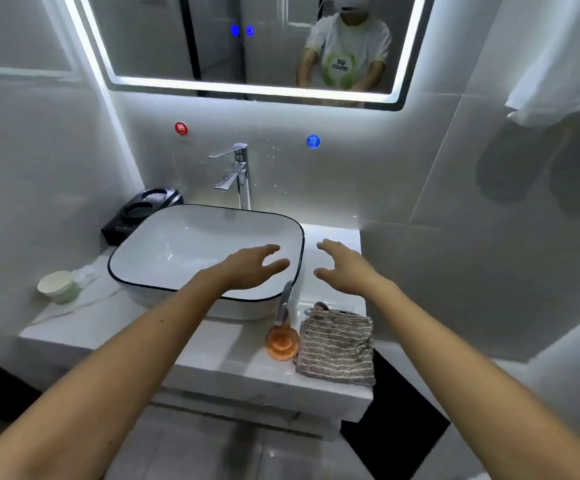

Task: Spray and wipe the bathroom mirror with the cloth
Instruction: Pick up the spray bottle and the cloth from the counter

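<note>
The lit-edged mirror hangs on the wall above the basin. An orange spray bottle with a grey nozzle stands on the white counter, just right of the basin's front corner. A folded striped grey cloth lies right beside it, near the counter's front right corner. My left hand hovers over the basin's right side, fingers spread, holding nothing. My right hand hovers over the counter's right part, above and behind the cloth, fingers spread and empty.
A white basin with a dark rim fills the counter's middle, with a chrome tap behind it. A black holder sits at the back left, a paper cup at the left. White towels hang at the right wall.
</note>
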{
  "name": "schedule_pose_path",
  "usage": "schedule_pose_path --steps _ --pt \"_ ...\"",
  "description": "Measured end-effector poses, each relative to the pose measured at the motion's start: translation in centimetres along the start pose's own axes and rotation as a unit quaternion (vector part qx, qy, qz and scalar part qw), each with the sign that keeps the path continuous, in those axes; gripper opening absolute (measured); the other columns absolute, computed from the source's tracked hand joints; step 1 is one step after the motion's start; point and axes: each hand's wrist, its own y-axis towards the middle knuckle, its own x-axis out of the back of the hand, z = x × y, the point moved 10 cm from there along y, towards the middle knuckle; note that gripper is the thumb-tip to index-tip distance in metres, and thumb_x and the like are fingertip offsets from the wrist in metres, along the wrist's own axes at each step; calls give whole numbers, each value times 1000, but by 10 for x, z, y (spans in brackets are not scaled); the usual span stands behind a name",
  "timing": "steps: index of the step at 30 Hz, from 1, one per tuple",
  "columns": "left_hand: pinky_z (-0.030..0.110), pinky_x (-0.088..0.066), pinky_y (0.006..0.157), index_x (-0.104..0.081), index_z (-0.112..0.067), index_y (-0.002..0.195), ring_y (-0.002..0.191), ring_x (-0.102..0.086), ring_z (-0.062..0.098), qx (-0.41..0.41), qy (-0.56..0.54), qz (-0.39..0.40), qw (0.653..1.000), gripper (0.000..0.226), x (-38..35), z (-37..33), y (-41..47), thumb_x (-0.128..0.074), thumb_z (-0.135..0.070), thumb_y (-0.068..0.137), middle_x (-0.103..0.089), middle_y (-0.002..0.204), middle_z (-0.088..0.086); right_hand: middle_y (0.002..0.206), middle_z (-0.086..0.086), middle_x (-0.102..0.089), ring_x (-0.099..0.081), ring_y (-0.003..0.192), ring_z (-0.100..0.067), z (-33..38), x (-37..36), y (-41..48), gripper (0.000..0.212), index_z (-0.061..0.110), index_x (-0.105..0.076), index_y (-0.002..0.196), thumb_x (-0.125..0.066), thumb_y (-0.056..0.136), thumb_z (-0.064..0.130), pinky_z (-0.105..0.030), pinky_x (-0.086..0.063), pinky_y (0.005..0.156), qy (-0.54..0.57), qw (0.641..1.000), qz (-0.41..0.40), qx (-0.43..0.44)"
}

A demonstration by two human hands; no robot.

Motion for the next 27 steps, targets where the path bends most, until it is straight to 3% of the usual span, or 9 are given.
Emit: schedule_pose_path --steps 7,11,14,17,21,24,27 --pt "29 -24 109 -25 -23 143 138 -30 14 9 -150 -1 989 71 -62 33 10 -54 -50 84 -31 152 -4 153 -1 -19 -17 140 -15 -71 -79 10 58 16 -26 144 -51 92 22 -28 -19 110 43 997 57 -35" --pt "35 -32 110 -23 -32 142 134 -33 8 5 -233 8 972 96 -90 43 15 -69 -58 61 -29 151 -9 153 -3 -21 -18 140 -17 -102 -120 5 62 14 -25 144 -54 90 22 -29 -15 112 23 994 87 -63" --pt "33 -34 109 -22 -33 143 133 -35 4 -1 -267 18 964 105 -108 51 21 -73 -56 54 -33 149 -10 155 -1 -13 -8 142 -16 -122 -152 0 66 16 -21 145 -55 89 25 -30 -9 114 -2 990 120 -75" --pt "26 -34 106 -27 -29 141 126 -40 7 2 -263 8 965 102 -119 58 29 -78 -47 55 -39 143 -7 156 1 -7 0 143 -19 -133 -177 -6 68 17 -17 146 -53 91 33 -33 -6 115 -54 983 159 -69" --pt "1 -29 90 -35 -31 129 111 -44 6 -33 -250 -50 967 78 -117 50 41 -80 -24 66 -45 125 -7 156 2 -5 6 142 -19 -139 -203 -12 78 20 -15 147 -54 86 48 -39 -6 116 -92 972 210 -43" --pt "1 -25 94 -29 -37 127 120 -39 7 -49 -236 -68 968 81 -122 49 45 -78 -33 63 -41 127 -12 156 3 4 12 142 -20 -144 -221 -17 92 21 -8 148 -60 79 53 -41 -5 116 -112 961 251 -38" --pt "-2 -15 98 -20 -42 129 133 -19 -3 -59 -219 -78 971 86 -128 46 43 -74 -41 62 -26 131 -30 156 2 9 17 141 -22 -146 -226 -19 96 21 -1 148 -62 79 47 -41 -5 116 -140 959 244 -24"
